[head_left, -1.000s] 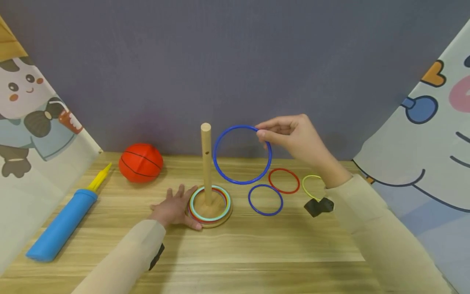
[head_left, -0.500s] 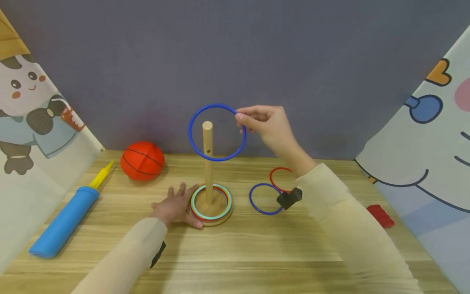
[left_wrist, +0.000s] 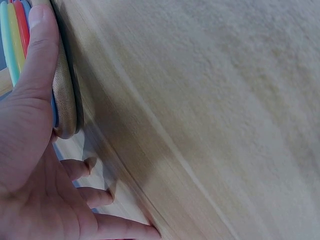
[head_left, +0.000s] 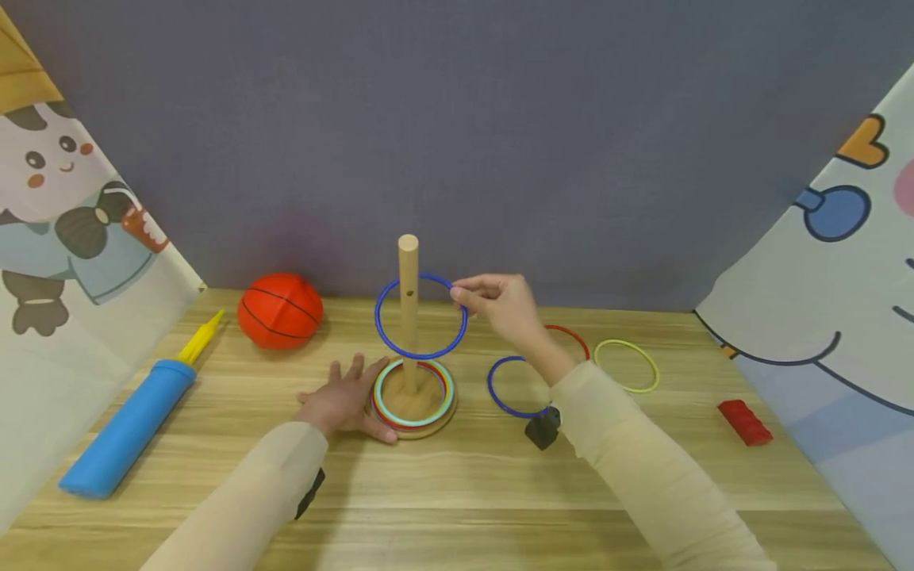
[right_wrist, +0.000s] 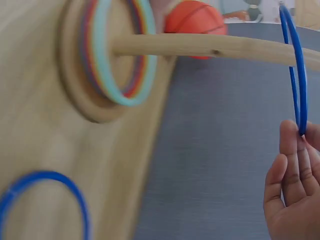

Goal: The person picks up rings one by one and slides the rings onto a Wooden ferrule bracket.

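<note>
Head view: my right hand (head_left: 505, 308) pinches a blue ring (head_left: 423, 357) at its right edge between thumb and fingertips. It loops around the upright wooden post (head_left: 408, 317), below the top and well above the stack of rings (left_wrist: 21, 29) on the base (head_left: 400, 403); the right wrist view also shows the post running through it. A light blue ring (head_left: 412, 424) tops the stack, with yellow, red and darker blue edges under it in the left wrist view. My left hand (head_left: 346, 403) is spread wide at the left side of the base, thumb along the near edge, fingers apart over the table (head_left: 428, 507). Right of the post lie a second blue ring (head_left: 490, 382), partly hidden, a red ring (head_left: 574, 334) near it, a yellow ring (head_left: 623, 342) and, farther right, a red block (head_left: 745, 422). Off to the left are a red ball (head_left: 280, 311) and a blue pump (head_left: 128, 428).
</note>
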`<state>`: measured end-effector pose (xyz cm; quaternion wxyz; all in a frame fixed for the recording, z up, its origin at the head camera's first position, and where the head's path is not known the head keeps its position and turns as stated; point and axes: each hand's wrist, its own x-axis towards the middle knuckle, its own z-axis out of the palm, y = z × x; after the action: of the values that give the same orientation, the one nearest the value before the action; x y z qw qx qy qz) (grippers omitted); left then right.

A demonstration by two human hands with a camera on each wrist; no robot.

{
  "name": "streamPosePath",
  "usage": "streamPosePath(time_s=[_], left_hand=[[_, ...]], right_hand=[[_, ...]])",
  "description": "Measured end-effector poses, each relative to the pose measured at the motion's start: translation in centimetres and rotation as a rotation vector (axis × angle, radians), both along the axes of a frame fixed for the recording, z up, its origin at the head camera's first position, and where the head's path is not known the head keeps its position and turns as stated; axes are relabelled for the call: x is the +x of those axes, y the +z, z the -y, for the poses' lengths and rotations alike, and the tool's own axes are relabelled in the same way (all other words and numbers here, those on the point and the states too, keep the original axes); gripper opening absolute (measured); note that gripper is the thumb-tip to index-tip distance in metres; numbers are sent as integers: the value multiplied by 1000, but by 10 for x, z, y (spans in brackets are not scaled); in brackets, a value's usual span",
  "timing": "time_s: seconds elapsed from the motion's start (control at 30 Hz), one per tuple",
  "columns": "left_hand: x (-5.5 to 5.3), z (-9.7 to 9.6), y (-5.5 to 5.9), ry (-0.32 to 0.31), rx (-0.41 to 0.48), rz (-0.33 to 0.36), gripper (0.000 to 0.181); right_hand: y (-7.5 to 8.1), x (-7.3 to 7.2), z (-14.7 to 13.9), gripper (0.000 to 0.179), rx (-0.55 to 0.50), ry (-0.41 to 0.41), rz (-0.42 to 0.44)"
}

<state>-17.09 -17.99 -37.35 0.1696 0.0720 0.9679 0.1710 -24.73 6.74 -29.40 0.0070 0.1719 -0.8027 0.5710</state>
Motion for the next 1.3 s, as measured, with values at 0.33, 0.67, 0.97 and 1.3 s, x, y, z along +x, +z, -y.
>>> streamPosePath(time_s=[0.33, 0.67, 0.97, 1.3], left_hand=[[-2, -1, -3, -4, -23, 6, 127], [-2, -1, -3, 3, -14, 20, 130], [-1, 0, -2, 7, 2, -4, 128], [-2, 1, -3, -1, -8, 0, 128]], right_hand=[[-58, 7, 4, 18, 16, 21, 34], [-85, 19, 9, 16, 85, -9, 59], [-103, 20, 11, 11, 102, -13, 29], [-114, 23, 13, 12, 237, -22, -101]])
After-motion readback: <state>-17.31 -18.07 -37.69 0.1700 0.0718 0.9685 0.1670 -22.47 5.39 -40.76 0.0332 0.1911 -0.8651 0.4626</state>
